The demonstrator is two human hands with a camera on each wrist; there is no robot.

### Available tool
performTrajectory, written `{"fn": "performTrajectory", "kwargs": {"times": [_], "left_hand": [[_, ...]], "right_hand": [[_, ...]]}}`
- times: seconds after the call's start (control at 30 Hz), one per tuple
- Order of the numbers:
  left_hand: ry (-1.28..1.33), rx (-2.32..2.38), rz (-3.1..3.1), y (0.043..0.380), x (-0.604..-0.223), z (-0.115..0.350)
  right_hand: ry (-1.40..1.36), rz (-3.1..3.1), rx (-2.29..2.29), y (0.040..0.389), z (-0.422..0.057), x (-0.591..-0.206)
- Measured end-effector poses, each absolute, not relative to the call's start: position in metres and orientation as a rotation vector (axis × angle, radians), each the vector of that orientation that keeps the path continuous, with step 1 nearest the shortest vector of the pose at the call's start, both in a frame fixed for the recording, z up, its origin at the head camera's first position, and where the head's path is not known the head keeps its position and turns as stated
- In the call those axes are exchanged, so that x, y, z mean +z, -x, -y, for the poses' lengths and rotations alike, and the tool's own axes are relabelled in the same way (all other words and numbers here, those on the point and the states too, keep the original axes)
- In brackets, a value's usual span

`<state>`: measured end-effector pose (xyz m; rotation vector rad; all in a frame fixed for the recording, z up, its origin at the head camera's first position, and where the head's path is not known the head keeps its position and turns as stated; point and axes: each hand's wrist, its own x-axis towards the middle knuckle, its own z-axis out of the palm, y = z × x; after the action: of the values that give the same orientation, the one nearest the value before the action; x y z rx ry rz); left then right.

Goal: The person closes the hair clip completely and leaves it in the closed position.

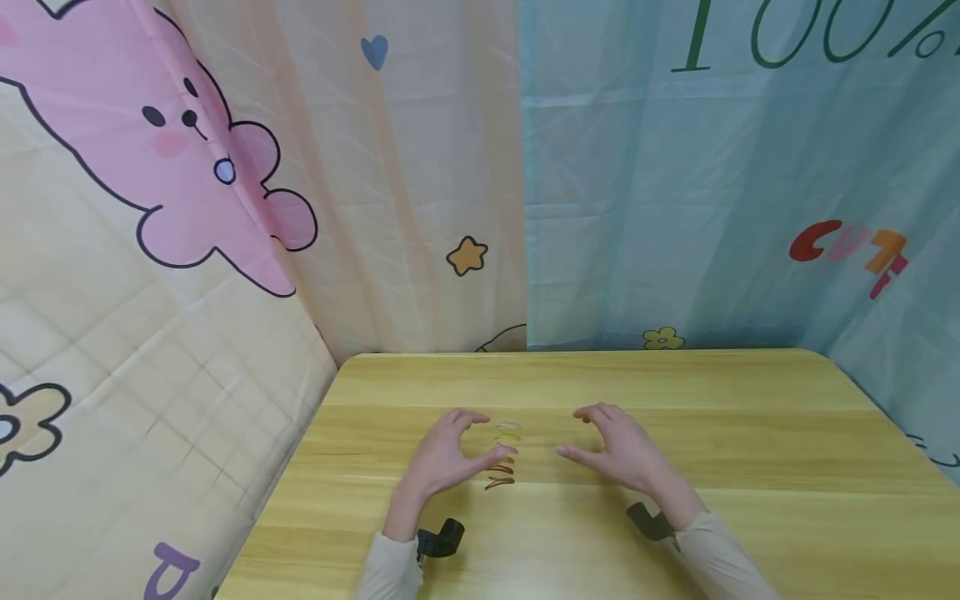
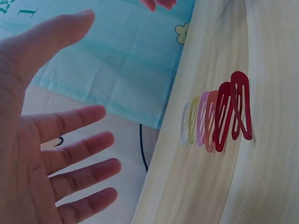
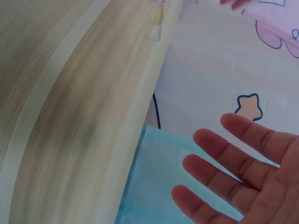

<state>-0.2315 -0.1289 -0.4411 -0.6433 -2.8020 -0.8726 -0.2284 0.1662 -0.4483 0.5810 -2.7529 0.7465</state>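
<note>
A row of several snap hair clips [image 1: 507, 436] lies on the wooden table, running from white and yellow at the far end to dark red nearest the person. In the left wrist view the two dark red clips [image 2: 223, 116] overlap at one end of the row, beside an orange clip [image 2: 211, 122]. My left hand [image 1: 442, 457] hovers just left of the row, fingers spread and holding nothing; its thumb overlaps the middle clips in the head view. To the right of the row, my right hand [image 1: 621, 446] is raised over the table with parted, empty fingers.
The light wooden table [image 1: 787, 433] ends at a back edge against printed curtains. A blue curtain [image 1: 637, 167] hangs at the right and a cream one [image 1: 420, 167] at the left. Each wrist wears a black camera mount [image 1: 442, 538].
</note>
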Motion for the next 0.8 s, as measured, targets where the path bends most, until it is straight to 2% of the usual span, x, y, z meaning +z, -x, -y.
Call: {"fn": "performTrajectory", "kwargs": {"times": [0.8], "left_hand": [[0.738, -1.019, 3.007, 0.237, -0.459, 0.131]], "right_hand": [[-0.547, 2.831, 0.9, 0.234, -0.168, -0.453]]}}
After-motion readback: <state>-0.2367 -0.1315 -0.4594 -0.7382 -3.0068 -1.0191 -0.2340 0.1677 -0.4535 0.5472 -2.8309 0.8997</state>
